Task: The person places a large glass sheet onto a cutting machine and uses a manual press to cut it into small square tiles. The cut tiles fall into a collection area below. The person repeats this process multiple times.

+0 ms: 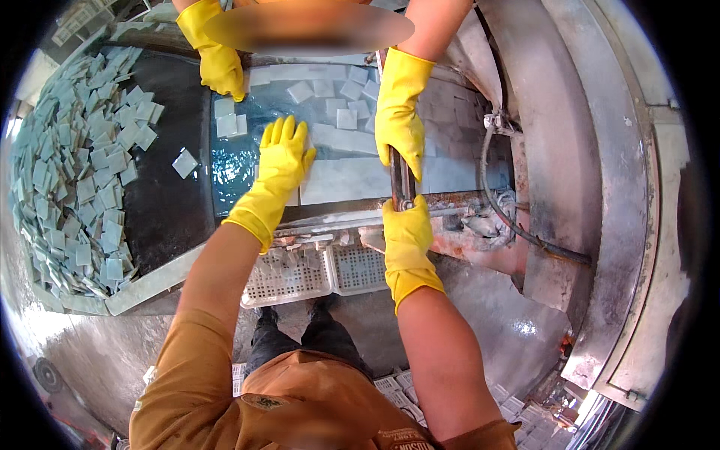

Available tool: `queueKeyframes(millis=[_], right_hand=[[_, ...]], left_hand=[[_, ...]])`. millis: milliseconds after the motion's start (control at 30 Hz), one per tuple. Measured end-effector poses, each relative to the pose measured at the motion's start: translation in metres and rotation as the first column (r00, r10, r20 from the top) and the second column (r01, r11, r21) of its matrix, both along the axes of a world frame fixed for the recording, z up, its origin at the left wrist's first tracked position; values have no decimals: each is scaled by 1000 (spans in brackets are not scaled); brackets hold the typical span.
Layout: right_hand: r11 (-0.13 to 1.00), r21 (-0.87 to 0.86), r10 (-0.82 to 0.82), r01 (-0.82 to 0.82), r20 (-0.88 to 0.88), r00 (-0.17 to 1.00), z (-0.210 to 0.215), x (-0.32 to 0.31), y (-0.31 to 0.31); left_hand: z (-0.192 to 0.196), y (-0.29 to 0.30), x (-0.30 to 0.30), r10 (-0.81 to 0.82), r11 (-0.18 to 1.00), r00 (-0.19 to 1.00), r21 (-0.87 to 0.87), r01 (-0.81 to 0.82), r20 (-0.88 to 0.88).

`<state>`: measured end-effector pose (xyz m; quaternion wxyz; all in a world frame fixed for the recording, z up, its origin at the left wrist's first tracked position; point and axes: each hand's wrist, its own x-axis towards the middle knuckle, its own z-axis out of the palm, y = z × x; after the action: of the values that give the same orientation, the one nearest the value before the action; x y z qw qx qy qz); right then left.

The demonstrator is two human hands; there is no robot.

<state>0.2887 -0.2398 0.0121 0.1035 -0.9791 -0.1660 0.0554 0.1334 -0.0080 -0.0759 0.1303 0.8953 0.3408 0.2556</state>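
My left hand (283, 159), in a yellow rubber glove, lies flat with fingers stretched out on the wet belt (238, 169), beside rows of pale square tiles (341, 184). My right hand (409, 232), gloved the same way, is closed round the near end of a narrow metal bar (399, 174) that crosses the belt. Opposite me, a co-worker's gloved hand (401, 124) touches the same bar. The co-worker's other gloved hand (222, 71) is near a few loose tiles (230, 120) by the belt's far edge.
A large heap of tiles (82, 172) covers the left end of a dark surface (169, 217), where one single tile (184, 163) lies apart. White perforated baskets (289, 283) stand below the near edge. A hose (517, 229) and a large metal housing (574, 142) are at the right.
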Motion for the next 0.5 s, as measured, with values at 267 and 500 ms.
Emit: queueKeyframes(millis=[267,500], right_hand=[[999,33,8,-6,-78,997,7,3,1],[999,37,3,-2,-27,1000,8,0,-3]], left_hand=[[-14,-14,-12,-136,991,977,36,131,167],[14,26,-93,4,1000,988,-29,0,155]])
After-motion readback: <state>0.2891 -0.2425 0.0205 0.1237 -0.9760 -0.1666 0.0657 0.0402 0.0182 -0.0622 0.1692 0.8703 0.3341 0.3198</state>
